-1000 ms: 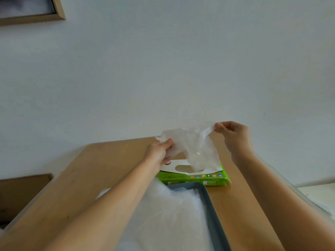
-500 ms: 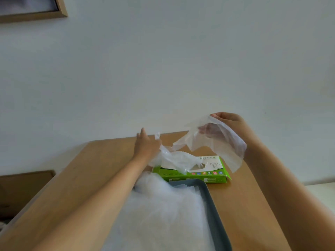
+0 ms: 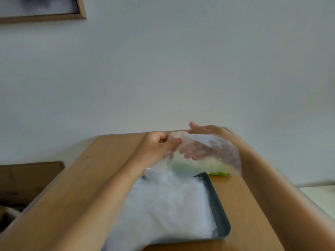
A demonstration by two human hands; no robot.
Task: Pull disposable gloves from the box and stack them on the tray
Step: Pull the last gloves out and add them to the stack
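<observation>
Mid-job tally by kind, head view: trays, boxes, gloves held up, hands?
Tray: 1
Green box: 1
Glove held up: 1
Hands: 2, left hand and right hand
Total: 5; stacked gloves on the tray too blurred to count.

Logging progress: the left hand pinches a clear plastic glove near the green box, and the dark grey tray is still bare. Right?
Not bare: the head view shows the dark grey tray heaped with thin whitish plastic gloves. The left hand does pinch the clear plastic glove.
</observation>
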